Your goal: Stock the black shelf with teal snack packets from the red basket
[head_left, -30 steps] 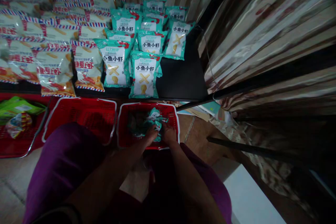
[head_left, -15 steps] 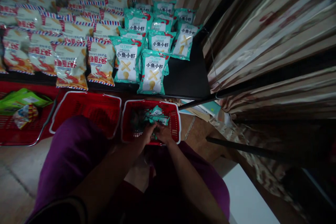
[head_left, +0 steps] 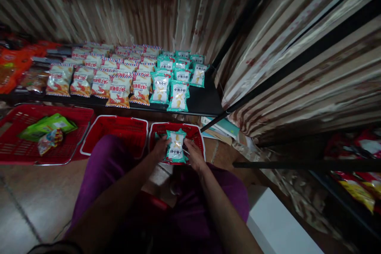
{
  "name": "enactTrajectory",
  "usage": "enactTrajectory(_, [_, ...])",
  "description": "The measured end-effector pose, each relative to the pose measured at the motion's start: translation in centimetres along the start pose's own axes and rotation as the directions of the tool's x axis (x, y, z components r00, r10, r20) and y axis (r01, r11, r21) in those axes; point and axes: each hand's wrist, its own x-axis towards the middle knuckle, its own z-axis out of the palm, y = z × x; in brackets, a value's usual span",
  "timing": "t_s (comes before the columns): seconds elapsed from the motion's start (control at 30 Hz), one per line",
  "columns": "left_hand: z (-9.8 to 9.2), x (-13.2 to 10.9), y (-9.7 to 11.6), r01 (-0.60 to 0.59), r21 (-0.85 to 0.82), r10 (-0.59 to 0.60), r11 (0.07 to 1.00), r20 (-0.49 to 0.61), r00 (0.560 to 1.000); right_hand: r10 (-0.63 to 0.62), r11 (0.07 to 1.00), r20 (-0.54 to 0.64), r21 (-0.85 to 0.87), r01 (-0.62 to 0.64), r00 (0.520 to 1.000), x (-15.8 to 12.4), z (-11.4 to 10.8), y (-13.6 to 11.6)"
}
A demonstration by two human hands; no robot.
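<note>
A teal and white snack bag (head_left: 176,146) is held between my two hands over the red basket (head_left: 204,149) in front of my knees. Its printing appears upside down from here. My left hand (head_left: 161,147) is closed on the bag's left edge, and my right hand (head_left: 193,152) grips its right edge. Part of another teal bag shows behind it in the basket. Beyond the basket, several matching teal bags (head_left: 178,97) stand in rows at the right end of the black shelf (head_left: 205,101).
White and orange snack bags (head_left: 119,91) fill the shelf's middle. A second red basket (head_left: 114,131) sits to the left, then a larger one (head_left: 12,139) with green packets (head_left: 47,127). A black shelf post (head_left: 238,107) slants at right, above papers (head_left: 222,127). A white box (head_left: 282,226) lies lower right.
The teal bag has come up out of the basket and now faces me flat between both hands, which have moved apart. My view has tilted up, showing more curtain and shelf.
</note>
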Motion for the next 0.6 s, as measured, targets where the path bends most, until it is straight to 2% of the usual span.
enactTrajectory(0.1, [0.5,-2.4,1.6,-0.054,0.040,0.050,0.998,0.105,0.993,0.047,0.991,0.085,0.123,-0.057,0.995,-2.8,0.9,-1.7])
enactTrajectory(0.2, [1.3,-4.2,3.4,-0.061,0.102,0.044,0.993,0.155,0.987,0.028,0.992,0.110,0.118,-0.041,0.994,-4.7,1.2,-3.1])
enactTrajectory(0.27, [1.7,-5.1,4.8,-0.055,0.178,0.019,0.983,0.201,0.980,0.027,0.989,0.066,0.146,-0.036,0.997,-5.5,1.3,-3.5])
enactTrajectory(0.37, [1.7,-6.3,6.9,-0.066,0.241,0.003,0.968,0.253,0.968,0.034,0.966,-0.069,0.257,-0.016,0.997,-5.9,1.6,-3.2])
enactTrajectory(0.47, [1.0,-7.2,7.6,0.036,0.169,-0.069,0.985,0.191,0.979,0.023,0.949,-0.163,0.314,0.030,0.986,-5.8,2.2,-2.2])
enactTrajectory(0.53, [0.5,-7.7,7.1,0.096,0.069,-0.104,0.993,0.126,0.987,0.012,0.940,-0.214,0.334,0.061,0.977,-5.7,2.6,-1.3])
enactTrajectory(0.6, [0.2,-8.1,6.1,0.085,-0.025,-0.083,0.996,0.082,0.993,-0.008,0.935,-0.244,0.342,0.094,0.970,-5.7,3.1,-0.4])
